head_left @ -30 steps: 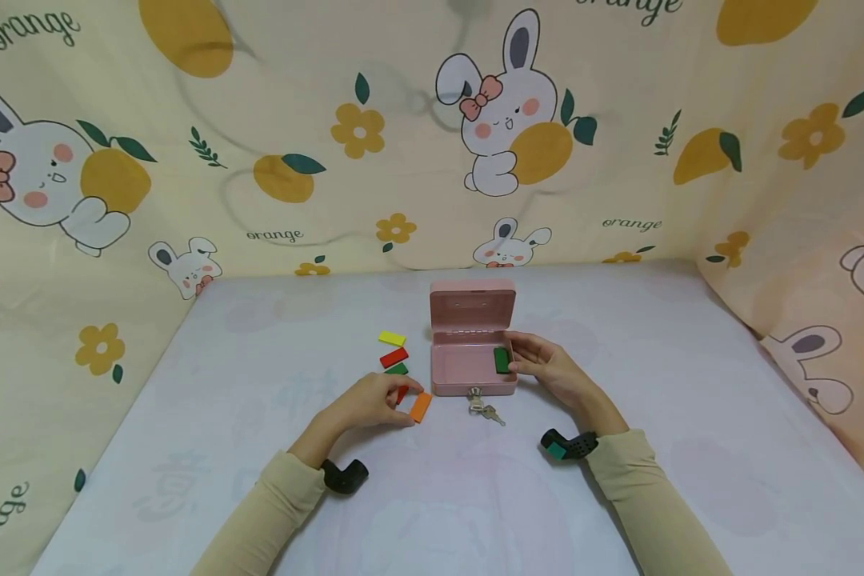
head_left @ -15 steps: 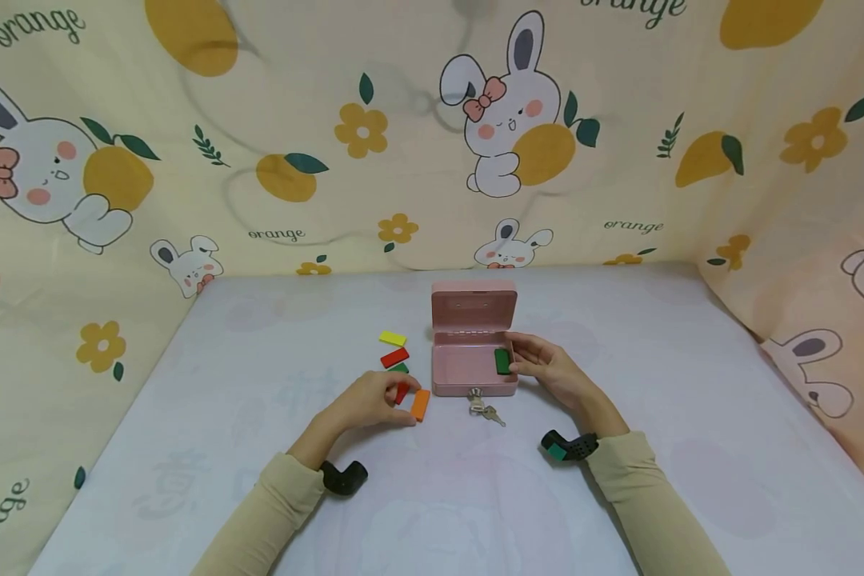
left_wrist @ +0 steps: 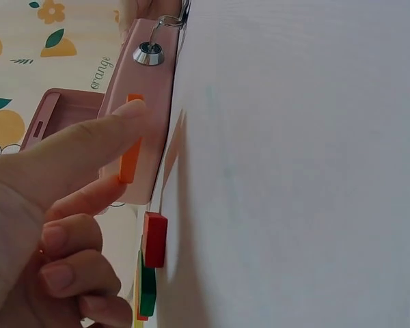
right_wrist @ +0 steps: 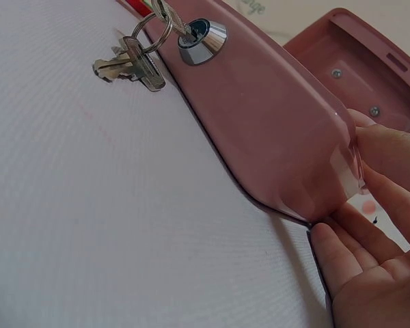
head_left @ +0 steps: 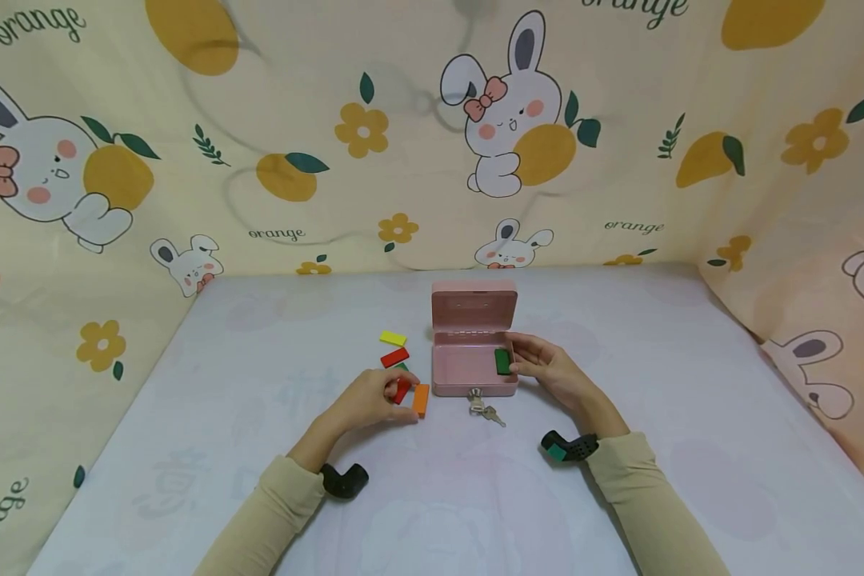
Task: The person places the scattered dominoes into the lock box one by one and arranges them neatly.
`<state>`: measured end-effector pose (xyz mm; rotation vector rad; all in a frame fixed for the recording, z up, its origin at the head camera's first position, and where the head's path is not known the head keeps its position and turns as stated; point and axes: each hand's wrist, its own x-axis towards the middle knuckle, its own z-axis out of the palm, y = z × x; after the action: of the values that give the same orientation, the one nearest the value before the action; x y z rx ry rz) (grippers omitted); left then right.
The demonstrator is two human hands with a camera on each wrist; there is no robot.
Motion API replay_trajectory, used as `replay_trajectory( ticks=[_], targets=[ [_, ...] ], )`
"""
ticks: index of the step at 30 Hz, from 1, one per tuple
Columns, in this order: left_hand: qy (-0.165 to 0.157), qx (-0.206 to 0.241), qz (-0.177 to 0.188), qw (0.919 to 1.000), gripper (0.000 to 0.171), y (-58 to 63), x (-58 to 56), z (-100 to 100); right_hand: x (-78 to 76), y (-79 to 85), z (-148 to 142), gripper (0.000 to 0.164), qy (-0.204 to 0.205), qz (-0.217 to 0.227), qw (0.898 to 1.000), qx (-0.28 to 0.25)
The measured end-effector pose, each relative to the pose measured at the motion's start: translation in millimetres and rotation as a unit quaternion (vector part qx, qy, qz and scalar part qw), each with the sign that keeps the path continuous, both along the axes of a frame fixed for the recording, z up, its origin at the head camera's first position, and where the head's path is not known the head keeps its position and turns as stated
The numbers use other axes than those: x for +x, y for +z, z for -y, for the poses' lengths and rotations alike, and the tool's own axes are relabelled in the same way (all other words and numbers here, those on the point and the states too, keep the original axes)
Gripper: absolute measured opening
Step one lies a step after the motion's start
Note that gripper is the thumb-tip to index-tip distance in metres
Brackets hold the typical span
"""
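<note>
A small pink metal cash box [head_left: 463, 370] stands with its lid [head_left: 474, 309] raised. A green block [head_left: 502, 362] lies inside, against the right wall. My left hand [head_left: 366, 399] pinches an orange block [head_left: 421, 402] by its ends between thumb and index finger, left of the box's front corner. In the left wrist view the orange block [left_wrist: 130, 160] is held off the table, casting a shadow. My right hand [head_left: 553, 371] grips the box's right wall, thumb over the rim and fingers along the outside [right_wrist: 362, 236].
Left of the box lie a yellow block [head_left: 393, 338], a red block [head_left: 394, 358], a partly hidden green block [head_left: 402, 367] and another red block [head_left: 401, 392] behind my left fingers. Keys [head_left: 492, 414] hang from the front lock [right_wrist: 203, 42]. A printed cloth [head_left: 281, 104] rises behind the table.
The orange block in my left hand has shifted slightly away from me and turned more upright in the head view. My right hand keeps its grip on the box wall.
</note>
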<state>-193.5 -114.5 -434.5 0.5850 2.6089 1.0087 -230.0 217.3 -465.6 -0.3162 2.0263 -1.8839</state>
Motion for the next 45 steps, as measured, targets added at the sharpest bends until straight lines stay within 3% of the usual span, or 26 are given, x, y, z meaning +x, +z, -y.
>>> replay_trajectory(
  ticks=[17, 30, 37, 45],
  targets=[
    [0.007, 0.021, -0.036, 0.9991, 0.048, 5.0, 2.0, -2.7, 1.9, -1.2, -1.0, 0.066, 0.002, -0.006, 1.000, -0.010],
    [0.018, 0.036, -0.059, 0.9974, 0.047, 13.3, -0.5, -10.0, 1.0, 1.2, 0.1, 0.065, 0.005, -0.001, 1.000, -0.006],
    [0.025, 0.051, -0.054, 0.9969, 0.046, 13.6, -1.5, -6.4, 0.3, 0.5, 0.3, 0.065, 0.008, -0.006, 1.000, -0.005],
    [0.034, 0.066, -0.075, 0.9944, 0.043, 14.5, -4.1, -9.0, 1.6, 0.3, -0.1, 0.065, 0.001, -0.011, 1.000, 0.006]
  ],
)
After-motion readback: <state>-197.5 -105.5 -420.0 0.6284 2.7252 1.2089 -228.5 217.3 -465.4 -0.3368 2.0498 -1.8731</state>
